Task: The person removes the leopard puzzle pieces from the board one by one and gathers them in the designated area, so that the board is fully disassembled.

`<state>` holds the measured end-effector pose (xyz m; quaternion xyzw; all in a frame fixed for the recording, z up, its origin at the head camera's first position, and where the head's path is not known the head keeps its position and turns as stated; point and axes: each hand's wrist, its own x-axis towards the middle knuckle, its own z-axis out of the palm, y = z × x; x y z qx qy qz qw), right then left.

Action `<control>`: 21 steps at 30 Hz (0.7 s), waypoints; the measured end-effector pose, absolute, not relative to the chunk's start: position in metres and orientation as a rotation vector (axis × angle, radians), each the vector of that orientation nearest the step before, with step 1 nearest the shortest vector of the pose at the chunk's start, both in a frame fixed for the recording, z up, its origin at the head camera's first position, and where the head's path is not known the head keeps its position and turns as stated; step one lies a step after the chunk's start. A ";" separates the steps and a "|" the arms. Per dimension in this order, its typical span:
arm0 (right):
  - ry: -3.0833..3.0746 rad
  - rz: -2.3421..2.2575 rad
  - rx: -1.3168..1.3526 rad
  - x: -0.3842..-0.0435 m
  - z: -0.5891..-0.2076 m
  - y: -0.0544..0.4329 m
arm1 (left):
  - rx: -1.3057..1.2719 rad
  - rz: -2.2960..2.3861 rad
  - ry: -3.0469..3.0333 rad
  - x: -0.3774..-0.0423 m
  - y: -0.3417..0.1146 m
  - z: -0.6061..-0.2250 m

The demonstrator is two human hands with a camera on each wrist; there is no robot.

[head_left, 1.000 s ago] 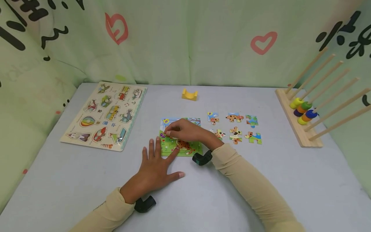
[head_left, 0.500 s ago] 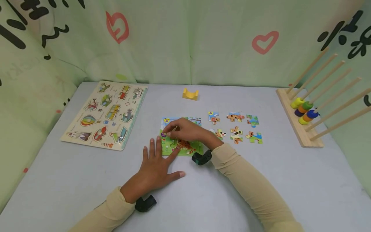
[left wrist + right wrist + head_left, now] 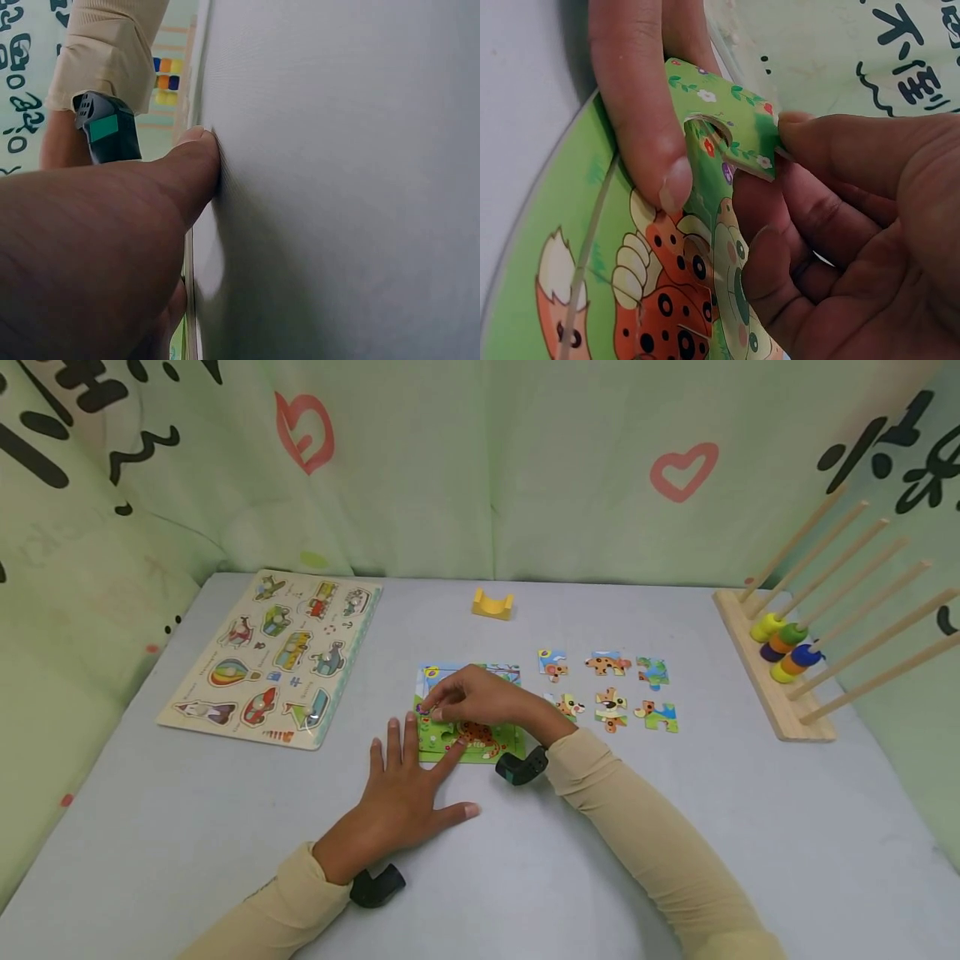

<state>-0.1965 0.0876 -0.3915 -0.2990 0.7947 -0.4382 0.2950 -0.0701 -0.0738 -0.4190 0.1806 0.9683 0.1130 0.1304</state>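
My right hand [image 3: 480, 695] is over the picture puzzle board [image 3: 431, 750] in the head view. In the right wrist view, its thumb and fingers pinch the edge of a green jigsaw piece [image 3: 746, 135] printed with flowers. That piece is tilted up above the board, which shows a spotted orange animal. My left hand [image 3: 397, 810] lies spread with straight fingers, palm down. Its index finger [image 3: 641, 112] rests on the board near the piece, while the thumb [image 3: 196, 161] lies on the table. The right hand hides much of the board's upper part from the head camera.
Several loose jigsaw pieces [image 3: 611, 708] lie in two rows right of the board. A wooden shape puzzle [image 3: 273, 664] is at the left. A yellow curved block [image 3: 492, 605] sits at the back. A peg rack [image 3: 780, 693] with coloured rings stands at the right.
The right hand's fingertips have shifted very slightly at the left side of the board. The left hand and the loose pieces stay where they were.
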 end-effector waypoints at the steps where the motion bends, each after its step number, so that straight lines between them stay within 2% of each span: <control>1: 2.113 -1.159 -0.793 -0.196 -0.392 0.088 | 0.527 0.336 2.816 -0.070 -0.074 -0.419; 21: 2.274 -1.126 -0.846 -0.199 -0.387 0.105 | 0.497 0.324 2.808 -0.070 -0.072 -0.419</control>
